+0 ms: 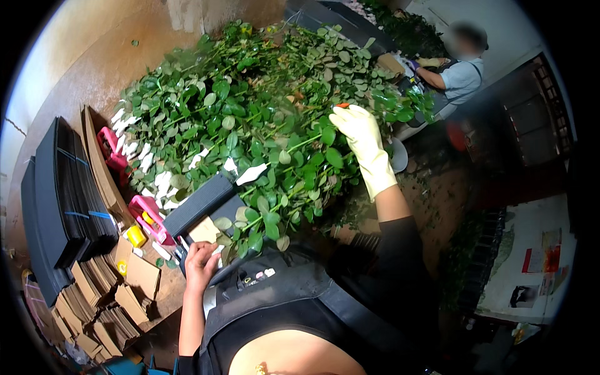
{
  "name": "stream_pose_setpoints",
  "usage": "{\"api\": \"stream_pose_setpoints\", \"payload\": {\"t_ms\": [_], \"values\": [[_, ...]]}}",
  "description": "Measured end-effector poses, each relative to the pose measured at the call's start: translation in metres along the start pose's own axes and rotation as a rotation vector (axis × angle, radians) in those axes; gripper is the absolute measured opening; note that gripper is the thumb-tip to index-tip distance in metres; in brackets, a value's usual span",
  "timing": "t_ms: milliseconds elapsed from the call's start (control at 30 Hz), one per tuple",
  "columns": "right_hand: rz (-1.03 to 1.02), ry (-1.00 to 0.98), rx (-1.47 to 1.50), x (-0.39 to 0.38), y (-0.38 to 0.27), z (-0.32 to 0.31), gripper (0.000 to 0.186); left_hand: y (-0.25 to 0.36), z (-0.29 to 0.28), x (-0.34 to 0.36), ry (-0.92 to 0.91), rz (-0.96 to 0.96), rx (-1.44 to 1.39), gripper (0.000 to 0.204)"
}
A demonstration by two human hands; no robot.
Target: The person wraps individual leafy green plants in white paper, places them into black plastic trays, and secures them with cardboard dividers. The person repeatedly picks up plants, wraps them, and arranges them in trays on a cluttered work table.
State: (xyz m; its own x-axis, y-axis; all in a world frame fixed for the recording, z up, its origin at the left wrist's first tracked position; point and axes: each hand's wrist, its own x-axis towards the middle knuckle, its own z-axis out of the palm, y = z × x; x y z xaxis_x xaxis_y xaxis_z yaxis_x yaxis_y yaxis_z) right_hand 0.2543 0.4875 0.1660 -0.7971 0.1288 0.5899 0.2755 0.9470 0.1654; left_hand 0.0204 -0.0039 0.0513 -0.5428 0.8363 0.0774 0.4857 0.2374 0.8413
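Observation:
A large heap of cut leafy stems [219, 112] covers the table in front of me, many of them tipped with white sleeved heads [164, 181]. My right hand [362, 140], in a cream rubber glove, is closed above the heap's right side. A small orange-red thing [342, 105] pokes out at its fingertips; its kind is unclear. One stem with a white sleeved head [252, 174] slants up toward that glove. Lower left, my bare left hand [201, 265] has its fingers curled beside a tan card [205, 230] and a bit of white; what they grip is hidden.
A dark padded block [199, 203] and pink holders [150, 219] stand left of the heap. Further left are stacked black sheets [62, 187], cardboard pieces [94, 294] and a yellow roll [135, 236]. A co-worker [459, 75] works at the far right near a white container [398, 155].

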Motion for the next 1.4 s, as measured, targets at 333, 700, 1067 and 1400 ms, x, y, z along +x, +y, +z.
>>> {"api": "stream_pose_setpoints", "payload": {"t_ms": [333, 700, 1067, 1400], "values": [[0.344, -0.035, 1.009, 0.085, -0.072, 0.02, 0.037, 0.003, -0.008, 0.007, 0.006, -0.004, -0.024, 0.017], [-0.108, -1.071, 0.266, 0.122, -0.164, 0.2, 0.027, 0.003, -0.004, 0.009, 0.012, -0.064, -0.038, 0.025], [0.019, -0.548, -0.026, 0.265, -0.214, 0.314, 0.023, 0.005, -0.011, 0.008, 0.007, -0.076, -0.037, 0.024], [-0.305, -0.092, 1.156, 0.23, -0.169, 0.102, 0.014, 0.001, -0.009, 0.008, 0.028, -0.069, -0.092, 0.025]]}}
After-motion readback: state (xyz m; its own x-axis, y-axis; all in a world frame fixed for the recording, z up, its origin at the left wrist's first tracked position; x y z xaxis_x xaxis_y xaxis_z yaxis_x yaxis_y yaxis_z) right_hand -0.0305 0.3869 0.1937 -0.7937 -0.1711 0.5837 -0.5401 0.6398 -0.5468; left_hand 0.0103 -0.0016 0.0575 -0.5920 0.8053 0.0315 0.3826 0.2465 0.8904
